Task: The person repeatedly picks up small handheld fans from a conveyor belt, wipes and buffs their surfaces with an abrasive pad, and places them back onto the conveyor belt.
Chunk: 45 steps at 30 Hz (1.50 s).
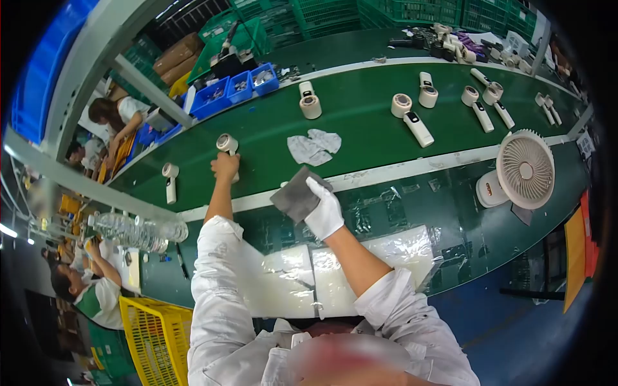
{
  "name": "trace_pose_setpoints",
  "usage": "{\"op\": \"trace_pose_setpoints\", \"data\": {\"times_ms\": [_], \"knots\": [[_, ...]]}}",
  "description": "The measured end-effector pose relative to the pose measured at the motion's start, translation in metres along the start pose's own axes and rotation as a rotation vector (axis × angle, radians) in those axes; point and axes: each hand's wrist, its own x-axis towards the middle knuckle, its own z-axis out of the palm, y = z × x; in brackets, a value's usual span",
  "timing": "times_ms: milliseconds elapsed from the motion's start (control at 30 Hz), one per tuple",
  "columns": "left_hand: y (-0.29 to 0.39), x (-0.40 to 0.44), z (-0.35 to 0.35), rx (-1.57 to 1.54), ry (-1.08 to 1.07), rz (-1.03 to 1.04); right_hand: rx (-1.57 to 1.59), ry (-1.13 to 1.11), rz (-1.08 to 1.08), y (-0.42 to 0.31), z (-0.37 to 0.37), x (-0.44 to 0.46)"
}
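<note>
On the green belt, my bare left hand [225, 166] is closed round the handle of a small white handheld fan [226, 143], whose round head shows above the fingers. My right hand [324, 209], in a white glove, grips a grey cloth [297, 195] over the near edge of the belt. A crumpled pale cloth [313, 147] lies on the belt beyond it. Another handheld fan [170, 183] lies to the left of my left hand, and one more [309, 101] lies farther back near the middle.
Several handheld fans [418, 128] lie on the belt at the right. A larger white fan [526, 169] stands at the right. Blue bins [210, 98] line the far edge. Plastic bottles [138, 233] and a yellow crate [154, 334] are at the left, near other people [120, 122].
</note>
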Motion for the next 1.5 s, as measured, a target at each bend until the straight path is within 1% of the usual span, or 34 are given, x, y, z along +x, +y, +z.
{"op": "trace_pose_setpoints", "data": {"times_ms": [67,133,200,267,300,367,400,500,533,633,667,767,800,900,933,967,1033,1067,1100,1133,1167,1200,1233,1300,1367,1400,1433,1500], "knots": [[0.038,-0.03,-0.029,0.22,0.267,0.014,0.099,0.005,0.039,0.0,-0.002,0.005],[0.079,-0.024,-0.045,0.257,0.132,0.236,0.174,-0.002,0.101,0.001,-0.005,0.011],[0.113,-0.004,-0.036,0.147,0.174,0.636,0.228,-0.005,0.132,0.003,-0.002,0.012],[0.164,0.002,-0.025,0.078,0.23,0.975,0.221,0.011,0.143,0.002,-0.008,0.011],[0.193,0.002,-0.03,0.146,0.17,1.023,0.222,0.005,0.136,0.0,-0.008,0.013],[0.223,0.013,-0.025,0.199,0.169,1.181,0.219,0.002,0.12,-0.005,-0.006,0.013],[0.234,0.017,-0.02,0.23,0.165,1.263,0.16,0.019,0.115,-0.009,-0.001,0.012],[0.243,0.03,-0.006,0.324,0.057,1.432,0.18,0.019,0.074,-0.015,-0.005,0.012],[0.24,0.031,-0.009,0.291,0.104,1.434,0.19,-0.005,0.077,-0.016,-0.007,0.013],[0.223,0.025,-0.027,0.51,0.04,1.352,0.143,-0.059,0.046,-0.018,-0.01,0.014],[0.214,0.023,-0.038,0.593,-0.007,1.321,0.175,-0.037,0.055,-0.017,-0.008,0.015],[0.166,0.017,-0.049,0.477,-0.145,1.224,0.222,0.001,0.06,-0.014,-0.007,0.014],[0.153,0.006,-0.062,0.353,-0.18,1.19,0.208,0.003,0.038,-0.012,-0.012,0.017],[0.107,-0.016,-0.069,0.044,-0.076,0.732,0.166,0.039,-0.061,-0.014,-0.006,0.014],[0.09,-0.025,-0.067,-0.176,0.15,0.748,0.161,0.07,-0.075,-0.015,-0.008,0.016],[0.071,-0.031,-0.067,-0.434,0.004,0.605,0.155,0.098,-0.085,-0.015,-0.011,0.018],[0.058,-0.079,-0.097,-0.939,-0.269,0.283,0.159,0.064,-0.132,-0.017,-0.009,0.017],[0.044,-0.095,-0.095,-1.118,-0.343,0.317,0.144,0.031,-0.147,-0.019,-0.008,0.018],[0.037,-0.126,-0.102,-1.297,-0.407,0.268,0.131,-0.013,-0.151,-0.02,-0.006,0.015],[0.031,-0.155,-0.111,-1.358,-0.456,0.265,0.084,0.034,-0.189,-0.02,-0.012,0.018],[0.028,-0.186,-0.121,-1.482,-0.57,0.181,0.035,0.086,-0.23,-0.017,-0.019,0.022],[0.018,-0.202,-0.115,-1.511,-0.696,0.081,-0.039,0.134,-0.285,-0.017,-0.015,0.019],[0.013,-0.223,-0.113,-1.586,-0.767,0.039,-0.121,0.185,-0.339,-0.016,-0.006,0.014],[0.005,-0.25,-0.105,-1.694,-0.979,-0.048,-0.426,0.272,-0.602,-0.008,0.005,0.01],[0.009,-0.268,-0.108,-1.515,-1.0,-0.013,-0.908,0.323,-0.666,-0.006,0.005,-0.001],[0.01,-0.271,-0.109,-1.515,-1.058,0.012,-1.114,0.304,-0.656,0.0,0.017,-0.014],[0.017,-0.277,-0.113,-1.507,-1.105,0.034,-1.233,0.127,-0.706,0.007,0.017,-0.02],[0.022,-0.283,-0.094,-1.538,-1.001,0.129,-1.61,-0.195,-1.054,0.017,0.012,-0.014]]}}
